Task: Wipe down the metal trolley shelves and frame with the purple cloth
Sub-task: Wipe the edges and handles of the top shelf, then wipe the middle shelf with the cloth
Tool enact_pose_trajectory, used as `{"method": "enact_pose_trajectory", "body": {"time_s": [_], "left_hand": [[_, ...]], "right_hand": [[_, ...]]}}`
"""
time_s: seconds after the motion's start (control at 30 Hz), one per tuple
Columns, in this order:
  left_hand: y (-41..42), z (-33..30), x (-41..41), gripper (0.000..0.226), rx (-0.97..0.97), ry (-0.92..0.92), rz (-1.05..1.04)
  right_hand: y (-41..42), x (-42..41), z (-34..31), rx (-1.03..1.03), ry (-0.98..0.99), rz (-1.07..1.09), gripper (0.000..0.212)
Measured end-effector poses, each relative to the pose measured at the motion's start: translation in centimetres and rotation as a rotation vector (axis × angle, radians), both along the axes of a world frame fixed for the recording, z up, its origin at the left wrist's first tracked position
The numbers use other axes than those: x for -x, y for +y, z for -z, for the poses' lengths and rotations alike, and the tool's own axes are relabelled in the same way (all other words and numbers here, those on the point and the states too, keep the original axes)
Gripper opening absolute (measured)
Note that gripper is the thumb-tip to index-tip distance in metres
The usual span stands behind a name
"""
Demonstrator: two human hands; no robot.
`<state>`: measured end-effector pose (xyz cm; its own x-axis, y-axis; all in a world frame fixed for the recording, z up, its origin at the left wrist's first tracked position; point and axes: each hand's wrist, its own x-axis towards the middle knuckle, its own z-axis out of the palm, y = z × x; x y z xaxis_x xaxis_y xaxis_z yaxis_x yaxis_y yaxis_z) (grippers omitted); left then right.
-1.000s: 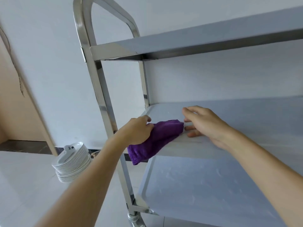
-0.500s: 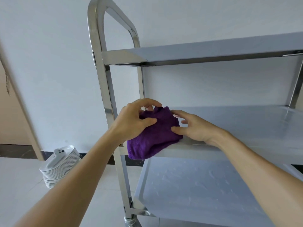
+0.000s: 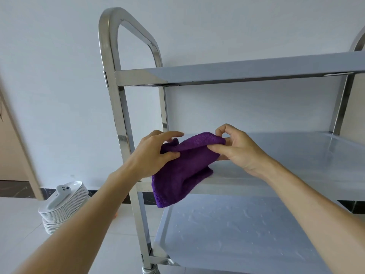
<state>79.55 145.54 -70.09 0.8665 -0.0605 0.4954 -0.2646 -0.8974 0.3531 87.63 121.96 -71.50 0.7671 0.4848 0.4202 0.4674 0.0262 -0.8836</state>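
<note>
while pinched by both hands (image 3: 197,153), purple cloth (image 3: 183,175)

Bright, even daylight fills the scene; soft glare sheens the middle shelf (image 3: 296,155). Wide-angle distortion bends the trolley frame (image 3: 110,76), and the edges blur slightly.

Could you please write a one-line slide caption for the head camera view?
Both hands, left hand and right hand, hold the purple cloth at the trolley's middle shelf.
</note>
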Motion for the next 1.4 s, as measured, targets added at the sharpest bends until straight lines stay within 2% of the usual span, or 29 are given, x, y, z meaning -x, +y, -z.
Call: {"method": "enact_pose_trajectory", "body": {"time_s": [0.07,0.17,0.3,0.4,0.43,0.53,0.63,0.73,0.87,0.93,1.0,1.07,1.1,1.2,1.23,1.3,1.4], "left_hand": [[0.2,-0.3,0.2,0.027,-0.061,0.034,0.002],[0.3,-0.6,0.3,0.042,-0.072,0.067,0.044],[-0.2,-0.9,0.9,0.049,0.305,0.243,0.261],[-0.7,-1.1,0.8,0.077,0.342,0.304,0.273],[-0.9,-1.1,0.8,0.076,0.326,0.342,0.279],[-1.7,-1.4,0.9,0.041,0.359,0.481,0.395],[-2.7,-1.4,1.0,0.033,0.678,0.528,0.545],[-3.9,-1.6,0.5,0.035,0.991,0.443,0.466],[-4.3,-1.9,-0.4,0.05,1.256,0.355,0.381],[-4.4,-1.9,-0.6,0.042,1.327,0.308,0.395],[-4.3,-1.8,-0.8,0.027,1.335,0.246,0.431],[-3.9,-1.7,-0.9,0.032,1.293,0.216,0.476],[-3.7,-1.8,-0.9,0.037,1.27,0.208,0.493],[-3.2,-2.2,-0.5,0.04,1.216,0.186,0.568],[-3.2,-2.6,-0.2,0.041,1.191,0.193,0.583],[-2.7,-3.6,0.6,0.039,1.089,0.22,0.528],[-1.4,-5.9,2.3,0.045,0.718,0.199,0.222]], "right_hand": [[-0.3,0.2,-0.6,-0.004,-0.009,0.012,0.016],[-0.9,0.7,-1.7,-0.099,0.035,-0.001,0.012],[-1.4,1.2,-3.1,-0.251,0.046,0.008,0.009],[-2.1,1.1,-3.7,-0.264,0.0,0.068,0.014],[-2.3,1.1,-3.7,-0.26,-0.01,0.086,0.016],[-2.6,1.0,-3.2,-0.207,-0.051,0.163,0.016],[-2.0,0.3,-1.9,-0.129,-0.046,0.29,0.01],[-2.2,-0.5,-0.9,-0.011,0.089,0.351,0.005],[-3.4,-0.6,-0.7,0.017,0.261,0.333,0.023],[-3.9,-0.1,-0.9,0.067,0.375,0.206,0.045],[-4.1,0.2,-0.9,0.121,0.449,0.04,0.07],[-4.1,0.4,-1.1,0.056,0.455,-0.064,0.082],[-4.1,0.5,-1.4,0.018,0.419,-0.076,0.075],[-3.7,0.9,-1.9,-0.021,0.256,-0.042,0.025],[-3.7,1.0,-2.1,-0.029,0.221,-0.04,0.015],[-4.1,1.2,-2.5,-0.079,0.161,-0.081,0.01],[-5.9,1.4,-3.3,-0.172,0.114,-0.205,0.004]]}}
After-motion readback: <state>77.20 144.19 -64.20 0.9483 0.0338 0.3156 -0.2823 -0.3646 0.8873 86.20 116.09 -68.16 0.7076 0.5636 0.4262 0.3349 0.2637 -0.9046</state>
